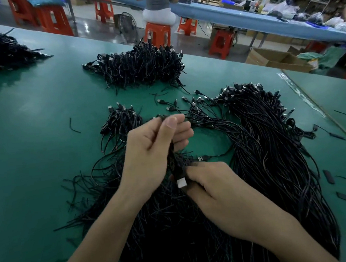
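A dark heap of cables (5,50) lies at the far left corner of the green table (38,159). A short stray cable scrap (74,125) rests on the bare green further in. Next comes a small coiled bundle (121,122), and behind it, toward the far edge, a large mound of coiled cables (142,68). The left hand (154,146) is raised over the near middle, fingers and thumb curled round the upper part of a folded black cable (172,157). The cable runs down to the right hand (216,189), which pinches its lower end just by the silver USB plug (181,183). The fold probably holds several strands, though blur hides the count. Long loose cables (270,145) spread toward the near edge, and flat black strips (329,177) lie near the right edge.
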Demonstrator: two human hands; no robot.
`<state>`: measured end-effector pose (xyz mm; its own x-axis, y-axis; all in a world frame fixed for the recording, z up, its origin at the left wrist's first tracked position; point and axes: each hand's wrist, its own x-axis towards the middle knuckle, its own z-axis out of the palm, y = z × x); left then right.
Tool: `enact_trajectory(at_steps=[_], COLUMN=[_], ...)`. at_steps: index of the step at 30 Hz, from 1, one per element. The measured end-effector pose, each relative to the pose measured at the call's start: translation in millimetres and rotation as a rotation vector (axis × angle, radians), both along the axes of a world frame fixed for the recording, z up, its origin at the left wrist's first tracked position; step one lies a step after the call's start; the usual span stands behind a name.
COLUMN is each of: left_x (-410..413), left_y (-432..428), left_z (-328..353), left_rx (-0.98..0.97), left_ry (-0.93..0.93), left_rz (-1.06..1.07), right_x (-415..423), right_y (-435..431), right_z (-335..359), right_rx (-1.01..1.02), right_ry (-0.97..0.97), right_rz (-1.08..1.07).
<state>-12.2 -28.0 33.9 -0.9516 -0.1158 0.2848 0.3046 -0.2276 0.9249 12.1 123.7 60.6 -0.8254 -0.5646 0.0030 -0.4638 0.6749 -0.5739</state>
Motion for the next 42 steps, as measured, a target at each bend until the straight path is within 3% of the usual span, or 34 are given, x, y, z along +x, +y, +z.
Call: enact_trajectory(at_steps=[6, 8, 12, 16, 22, 26, 38, 42], left_x=[0.7, 2.8, 8.2, 10.4, 11.2, 11.4, 6.9, 5.6], left_y=[-4.4, -4.5, -0.3, -3.9, -14.1, -16.3, -4.3, -0.6], left_z=[-5.9, -4.0, 5.3, 11.1, 13.3, 12.2, 6.7, 5.7], left_rx=[-0.657, -0.755, -0.464, -0.334, -0.167, -0.137, -0.324, -0.341], left_ry=[0.010, -0.034, -0.238, -0.215, -0.235, -0.244, -0.222, -0.304], left_rz=[-0.082, -0.217, -0.529, -0.577, -0.711, -0.718, -0.482, -0.439], right_x=[-10.0, -12.2, -12.8, -14.3, -22.3, -21.6, -15.6, -17.2], right_y=[17.4, 24.1, 27.7, 27.5, 28.6, 30.3, 29.8, 25.9], right_z=[8.9, 14.3, 22.7, 21.4, 18.2, 14.7, 12.4, 8.5], right_rx=[-0.032, -0.085, -0.252, -0.452, -0.573, -0.557, -0.369, -0.328], right_ry=[0.152, 0.169, 0.192, 0.130, -0.035, -0.157, -0.041, 0.037], right_rz=[0.060, 0.031, 0.024, -0.005, -0.048, 0.001, -0.104, -0.136])
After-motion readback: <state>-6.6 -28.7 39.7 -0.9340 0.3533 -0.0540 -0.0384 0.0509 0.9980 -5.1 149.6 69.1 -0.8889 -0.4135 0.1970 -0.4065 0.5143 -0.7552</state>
